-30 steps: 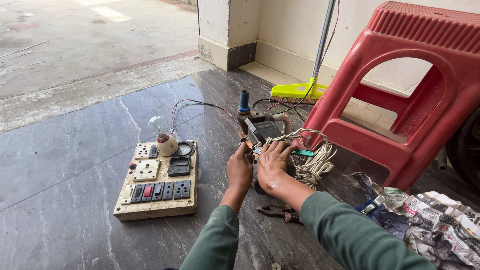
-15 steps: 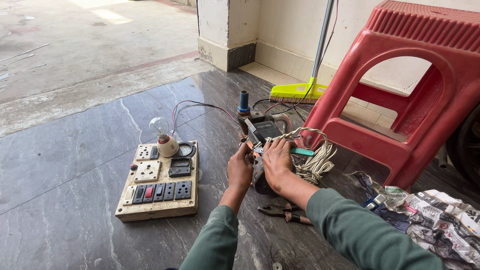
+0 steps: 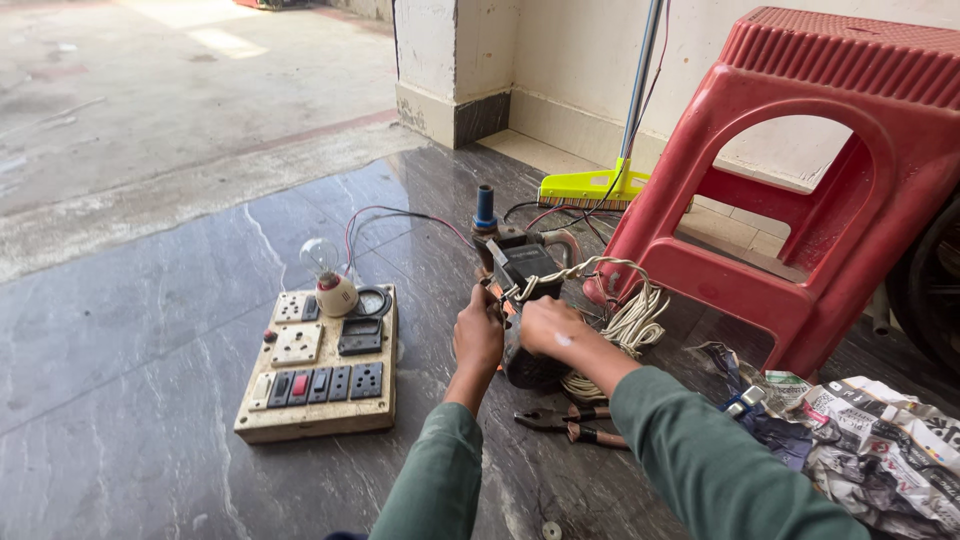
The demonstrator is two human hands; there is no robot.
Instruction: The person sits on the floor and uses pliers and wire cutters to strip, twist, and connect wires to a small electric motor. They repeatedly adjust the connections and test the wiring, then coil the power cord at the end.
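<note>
Centrally, a dark motor unit (image 3: 530,300) sits on the grey stone floor (image 3: 150,400). The left hand (image 3: 478,335) and right hand (image 3: 548,328) both close on its wired front. White cord (image 3: 630,315) crowds its right beside the red stool (image 3: 800,200); pliers (image 3: 570,425) lie just behind. Leftward, past the wooden switchboard (image 3: 320,365), floor lies open.

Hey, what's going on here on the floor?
A person in green sleeves is seated on a dark stone floor, with both the left hand and the right hand working at the top of a small dark motor-like device wound with white cord. Pliers lie beside it. A wooden switchboard with a bulb sits to the left, a red plastic stool to the right.
</note>
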